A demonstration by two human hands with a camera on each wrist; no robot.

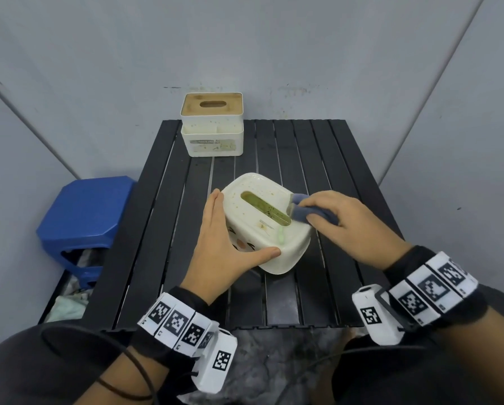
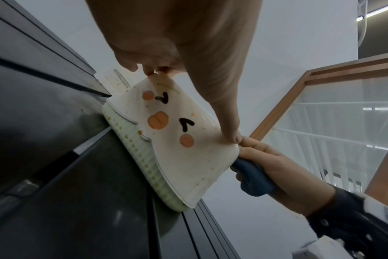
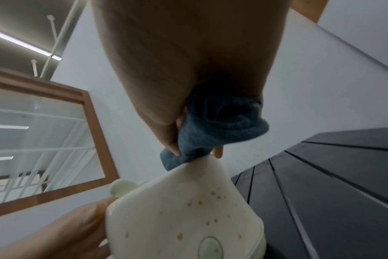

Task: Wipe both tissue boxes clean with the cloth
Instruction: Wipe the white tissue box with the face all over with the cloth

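Tissue box (image 1: 262,229) with the cartoon face sits tilted near the desk (image 1: 347,176) middle, left hand (image 1: 224,249) cupping its left side, fingers (image 1: 214,206) straight, thumb along the near edge. Right hand (image 1: 350,226) pinches the blue cloth (image 1: 306,210) onto its top right edge. Second tissue box (image 1: 212,127) stands at the far-left edge.

Black slatted folding table (image 1: 300,159) against a grey wall (image 1: 245,39). Blue plastic stool (image 1: 84,211) left of the table, touching its edge or nearly so. Crumpled pale cloth (image 1: 66,306) low on the floor by the stool. Wrist views: wood-framed glass panel (image 2: 335,112), ceiling strip lights (image 3: 22,43).
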